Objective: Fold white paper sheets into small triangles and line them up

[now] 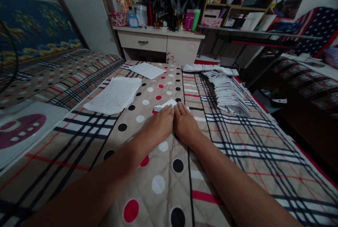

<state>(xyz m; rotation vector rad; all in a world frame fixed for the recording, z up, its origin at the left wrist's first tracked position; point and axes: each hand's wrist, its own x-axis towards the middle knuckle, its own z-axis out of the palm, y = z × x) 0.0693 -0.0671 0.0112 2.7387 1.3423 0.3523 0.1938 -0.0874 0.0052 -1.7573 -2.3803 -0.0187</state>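
Observation:
A small piece of folded white paper (171, 102) lies on the spotted and checked bedspread (144, 139) in front of me. Grey printed digits show on its left end. My left hand (163, 119) is closed on the left part of the paper, fingers pointing forward. Beside it, my right hand (185, 123) has its fingers together on the right part. The two hands touch at the thumb side, and they cover much of the paper. Both thumbs are mostly hidden.
A stack of written sheets (114, 94) lies to the left, another white sheet (148, 70) behind it. On the right stand rows of folded papers (228, 94). A white bag (29, 128) with a purple print is at far left. A dresser (148, 42) stands beyond the bed.

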